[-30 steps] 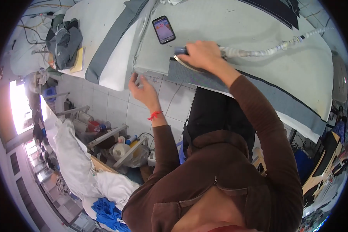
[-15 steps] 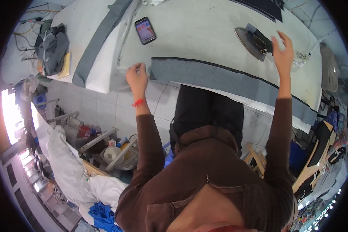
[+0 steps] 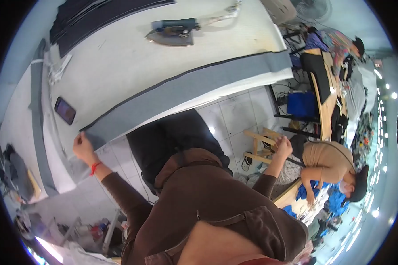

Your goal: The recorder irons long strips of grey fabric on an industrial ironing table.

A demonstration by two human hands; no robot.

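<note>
A long grey fabric strip (image 3: 194, 87) with a dark upper edge lies along the near edge of the white-covered table. At its left end my left hand (image 3: 84, 148), with a red string round the wrist, is closed with its fingertips on the strip's corner. My right hand (image 3: 284, 146) is off the table to the right, over the floor side, its fingers pressed together. Whether anything is between them is too small to see. An iron (image 3: 173, 33) rests on the table beyond the strip, out of reach of both hands.
A phone (image 3: 65, 110) lies left on the table, near another grey strip (image 3: 39, 115). Dark fabric (image 3: 97, 17) is stacked at the far left. A wooden stool (image 3: 258, 143) stands on the right, where a co-worker (image 3: 329, 163) bends over blue cloth.
The view has swung right. My right hand has left the iron's side and moved off the table to the right, its fingers now closed. My left hand has come onto the strip's left corner.
</note>
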